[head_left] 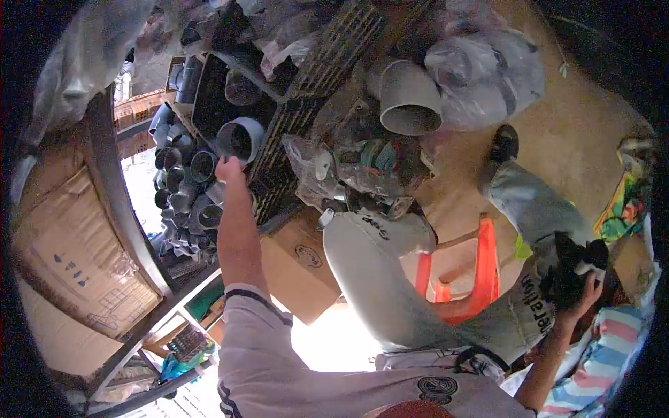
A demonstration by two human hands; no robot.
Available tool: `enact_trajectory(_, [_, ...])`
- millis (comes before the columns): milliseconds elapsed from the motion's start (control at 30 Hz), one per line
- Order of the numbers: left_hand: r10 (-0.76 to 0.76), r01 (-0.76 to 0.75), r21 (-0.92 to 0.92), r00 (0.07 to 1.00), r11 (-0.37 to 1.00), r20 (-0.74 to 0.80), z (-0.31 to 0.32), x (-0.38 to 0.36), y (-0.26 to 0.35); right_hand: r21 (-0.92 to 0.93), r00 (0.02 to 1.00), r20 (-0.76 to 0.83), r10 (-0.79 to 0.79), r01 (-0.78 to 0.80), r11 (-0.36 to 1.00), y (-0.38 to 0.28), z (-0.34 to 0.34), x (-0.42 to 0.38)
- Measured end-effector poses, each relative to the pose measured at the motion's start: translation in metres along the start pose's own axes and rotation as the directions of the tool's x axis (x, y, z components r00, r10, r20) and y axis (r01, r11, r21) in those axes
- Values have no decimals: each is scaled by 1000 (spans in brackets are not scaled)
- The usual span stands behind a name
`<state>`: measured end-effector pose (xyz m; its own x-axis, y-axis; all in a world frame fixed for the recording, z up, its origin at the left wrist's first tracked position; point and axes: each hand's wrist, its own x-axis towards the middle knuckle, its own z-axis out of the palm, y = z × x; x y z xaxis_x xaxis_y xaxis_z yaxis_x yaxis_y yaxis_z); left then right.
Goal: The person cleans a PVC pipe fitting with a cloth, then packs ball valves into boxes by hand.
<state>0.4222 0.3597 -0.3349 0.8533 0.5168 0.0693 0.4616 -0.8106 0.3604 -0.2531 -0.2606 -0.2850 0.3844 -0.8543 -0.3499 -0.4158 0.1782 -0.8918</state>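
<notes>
My left hand (230, 169) reaches to the upper left, its fingers closed on the rim of a wide grey pipe fitting (240, 139) at a black crate (306, 90). Many smaller grey pipe fittings (182, 181) are piled beside and below that hand, their round openings showing. On the right, my right hand (589, 289) is closed around a black object (568, 268) with a small pale part, close to my trouser leg. What exactly this object is cannot be made out.
A large grey elbow (411, 104) lies by a plastic-wrapped bundle (488, 76) on the brown floor. Bagged parts (369, 160), a cardboard box (300, 265) and a red plastic stool (481, 272) are around my legs. Flat cardboard (77, 258) stands left; a striped bag (592, 369) lies lower right.
</notes>
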Motion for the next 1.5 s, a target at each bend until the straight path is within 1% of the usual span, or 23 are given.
enact_trajectory(200, [-19,-5,-471,999,882,-46,-84,-7,-6,-92,969,-25,-245,242,966,-109,99,-8])
enact_trajectory(267, [538,-540,-137,841,830,-55,-111,-4,-30,-119,975,62,-212,218,969,-99,88,-10])
enact_trajectory(300, [118,-100,-662,993,743,-17,-136,-59,16,-118,973,129,-191,206,971,-102,89,-12])
enact_trajectory(433, [115,84,-877,981,473,156,-179,-127,2,-282,839,320,-440,528,801,-131,105,-31])
enact_trajectory(467, [31,139,-897,985,419,167,-190,-167,13,-66,844,356,-401,451,890,-121,109,-35])
enact_trajectory(533, [239,224,-929,924,295,299,-194,-206,-1,-15,789,409,-459,508,861,-108,113,-48])
enact_trajectory(567, [530,-307,-783,847,540,33,-183,-215,-27,87,755,436,-489,506,858,-112,119,-56])
enact_trajectory(600, [807,-764,-390,585,515,-79,-172,-226,-49,159,773,459,-439,415,896,-104,125,-67])
enact_trajectory(700, [517,69,-941,821,332,243,-190,-355,4,203,761,487,-429,379,903,-89,140,-92])
enact_trajectory(800, [258,701,-712,693,-26,673,-233,-474,66,281,677,612,-409,297,913,-109,133,-117])
enact_trajectory(867, [619,722,-683,587,-108,523,-189,-502,29,405,566,634,-527,338,850,-110,127,-118])
enact_trajectory(1000, [589,855,-516,397,42,704,-201,-580,27,539,743,562,-364,4,842,-86,116,-138])
enact_trajectory(1067, [758,136,-849,394,511,519,-194,-599,25,584,742,669,-34,-498,641,-113,88,-156])
enact_trajectory(1100, [768,142,-856,387,497,510,-192,-604,24,573,763,644,-49,-440,691,-86,84,-152])
enact_trajectory(1133, [642,558,-716,376,419,668,-225,-613,48,576,770,636,-55,-426,698,-61,83,-144])
enact_trajectory(1167, [531,863,-448,272,235,802,-243,-620,62,740,686,632,-359,-396,544,-37,81,-133])
enact_trajectory(1200, [548,867,-444,263,228,794,-241,-619,64,845,562,532,-633,-403,352,-27,76,-127])
enact_trajectory(1233, [724,284,-796,331,535,605,-236,-613,61,824,584,560,-588,-323,465,-25,68,-126])
enact_trajectory(1267, [882,-460,-754,213,470,420,-235,-610,60,826,581,555,-596,-302,475,-52,61,-138])
enact_trajectory(1300, [891,-451,-769,209,453,403,-237,-612,60,796,818,529,-227,-386,465,-104,57,-166])
enact_trajectory(1333, [744,168,-814,338,556,577,-240,-614,59,789,889,416,190,-457,412,-133,54,-182])
enact_trajectory(1367, [570,723,-567,291,396,769,-242,-613,60,794,899,403,174,-437,421,-135,50,-183])
enact_trajectory(1500, [796,465,-786,242,407,555,-243,-595,76,830,877,476,-58,-427,358,-109,51,-174])
